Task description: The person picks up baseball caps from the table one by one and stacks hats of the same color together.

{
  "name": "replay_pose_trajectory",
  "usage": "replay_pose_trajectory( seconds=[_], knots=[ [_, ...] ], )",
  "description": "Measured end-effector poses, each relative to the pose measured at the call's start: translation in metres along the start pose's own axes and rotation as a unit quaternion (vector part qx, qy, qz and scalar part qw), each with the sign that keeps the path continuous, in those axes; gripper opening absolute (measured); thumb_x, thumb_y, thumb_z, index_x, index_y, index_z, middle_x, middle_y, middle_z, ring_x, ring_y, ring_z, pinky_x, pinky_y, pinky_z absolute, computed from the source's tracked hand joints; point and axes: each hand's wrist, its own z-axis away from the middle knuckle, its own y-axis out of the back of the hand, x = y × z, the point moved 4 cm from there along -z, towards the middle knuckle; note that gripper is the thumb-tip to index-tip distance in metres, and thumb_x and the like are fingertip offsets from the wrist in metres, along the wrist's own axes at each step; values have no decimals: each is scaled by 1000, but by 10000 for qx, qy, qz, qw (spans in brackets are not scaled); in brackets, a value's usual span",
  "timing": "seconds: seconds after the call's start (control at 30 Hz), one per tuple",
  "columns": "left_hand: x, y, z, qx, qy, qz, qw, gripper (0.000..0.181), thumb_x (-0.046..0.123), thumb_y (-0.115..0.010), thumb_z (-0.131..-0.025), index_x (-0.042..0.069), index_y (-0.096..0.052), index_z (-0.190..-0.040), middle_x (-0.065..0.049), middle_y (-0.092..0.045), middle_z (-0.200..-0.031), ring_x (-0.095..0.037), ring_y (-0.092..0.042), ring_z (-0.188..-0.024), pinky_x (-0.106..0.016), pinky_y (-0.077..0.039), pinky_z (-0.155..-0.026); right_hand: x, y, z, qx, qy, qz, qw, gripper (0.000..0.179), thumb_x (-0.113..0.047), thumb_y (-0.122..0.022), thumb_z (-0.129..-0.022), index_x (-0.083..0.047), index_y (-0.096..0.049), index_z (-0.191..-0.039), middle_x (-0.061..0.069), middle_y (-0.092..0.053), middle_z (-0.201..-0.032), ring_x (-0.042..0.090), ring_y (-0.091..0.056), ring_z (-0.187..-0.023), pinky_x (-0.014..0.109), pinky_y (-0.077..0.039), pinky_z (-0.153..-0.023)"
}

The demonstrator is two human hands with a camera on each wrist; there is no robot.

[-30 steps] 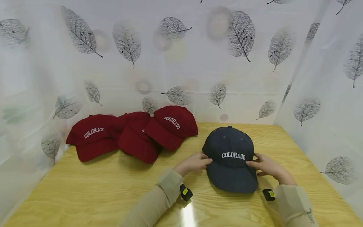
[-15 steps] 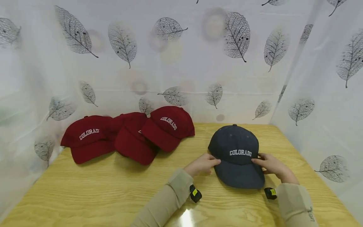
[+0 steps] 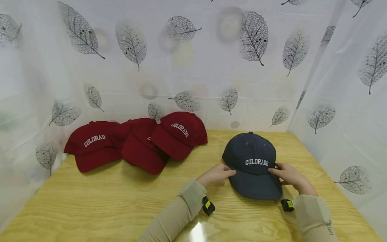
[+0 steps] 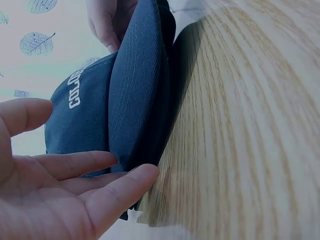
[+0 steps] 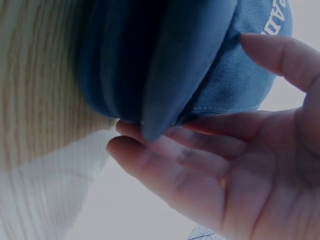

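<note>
A navy baseball cap [image 3: 249,153] with white COLORADO lettering sits upright on the right part of the table, brim toward me. My left hand [image 3: 216,174] touches its left side where crown and brim meet. Its fingers are extended along the cap in the left wrist view, the thumb near the crown. On the other side my right hand [image 3: 289,176] rests its thumb tip on the cap's front, with relaxed fingers [image 5: 200,160] along the side. More dark blue layers show beneath the brim [image 5: 180,65] in the right wrist view; I cannot tell whether they are other caps.
Three dark red COLORADO caps overlap at the back left: a left one [image 3: 96,144], a middle one [image 3: 142,148] and a right one [image 3: 181,134]. Leaf-printed white curtains [image 3: 193,70] enclose the wooden table [image 3: 99,208] at the back and sides.
Both hands and the navy cap have shifted a little right and back since a second ago. Over the last half second they have stayed almost still. The red caps lie as before.
</note>
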Motion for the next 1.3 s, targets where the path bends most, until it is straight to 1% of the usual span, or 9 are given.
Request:
replay_pose_trajectory(
  seconds=[0.13, 0.3, 0.4, 0.5, 0.6, 0.77, 0.97, 1.03, 1.3],
  knots=[
    [1, 0, 2, -58, -39, 2, 10000, 28, 24, -53, -89, -2, -60, -94, 0, -36, -61, -12, -39, -56, -24, -38, -53, -2, 0, 2, 68, -41, 148, 9999, 75, -31, -42, -93, 25, -5, -127, 43, -16, -129, 51, -29, -114, 48, -43, -79],
    [5, 4, 6, -161, -362, -460, 9982, 27, 25, -52, -89, -1, -60, -85, 2, -30, -55, -10, -31, -47, -22, -30, -46, -12, 4, 6, 565, 63, 1198, 9912, 72, -31, -43, -92, 28, -15, -123, 45, -22, -124, 53, -33, -109, 52, -40, -80],
    [9, 12, 11, -136, -721, -959, 9927, 29, 26, -51, -90, -1, -63, -90, 1, -46, -63, -10, -42, -56, -23, -36, -53, -22, 6, 9, 1065, 163, 1771, 9783, 70, -32, -44, -91, 27, -23, -122, 44, -28, -121, 54, -36, -106, 53, -38, -80],
    [11, 23, 17, -17, -1060, -1305, 9858, 32, 25, -50, -90, -1, -61, -106, -4, -60, -92, -13, -54, -85, -25, -42, -73, -32, 6, 13, 1501, 279, 1900, 9699, 67, -32, -45, -91, 24, -26, -123, 43, -32, -120, 52, -39, -105, 53, -39, -79],
    [11, 36, 27, 152, -1296, -1516, 9798, 36, 24, -49, -91, -2, -56, -114, -9, -58, -110, -19, -52, -102, -29, -41, -84, -44, 3, 17, 1839, 446, 1834, 9647, 63, -32, -46, -91, 19, -30, -125, 40, -37, -118, 49, -42, -105, 51, -42, -77],
    [10, 62, 46, 543, -1615, -1903, 9668, 38, 23, -47, -92, -5, -53, -117, -13, -56, -112, -23, -51, -103, -34, -40, -86, -70, -4, 26, 2393, 895, 1817, 9496, 51, -26, -49, -90, 12, -41, -122, 32, -49, -111, 43, -47, -101, 49, -42, -76],
    [5, 95, 73, 1253, -2056, -2574, 9358, 32, 18, -51, -90, -5, -56, -112, -15, -57, -111, -26, -52, -103, -38, -41, -85, -100, -19, 26, 2701, 1649, 1649, 9342, 37, -16, -55, -87, 9, -51, -114, 25, -57, -101, 36, -54, -91, 46, -44, -74],
    [4, 103, 80, 1460, -2128, -2822, 9240, 31, 18, -53, -89, -4, -57, -111, -14, -57, -109, -24, -53, -102, -36, -41, -85, -107, -26, 23, 2643, 1820, 1623, 9331, 35, -15, -56, -87, 7, -52, -113, 23, -58, -101, 34, -55, -91, 45, -44, -75],
    [3, 126, 104, 1927, -2420, -3288, 8923, 25, 12, -59, -84, -4, -59, -104, -12, -59, -102, -22, -54, -97, -34, -42, -83, -135, -57, 7, 2296, 2241, 1596, 9336, 34, -18, -55, -88, 2, -54, -114, 18, -57, -107, 30, -53, -97, 45, -42, -78]
  ],
)
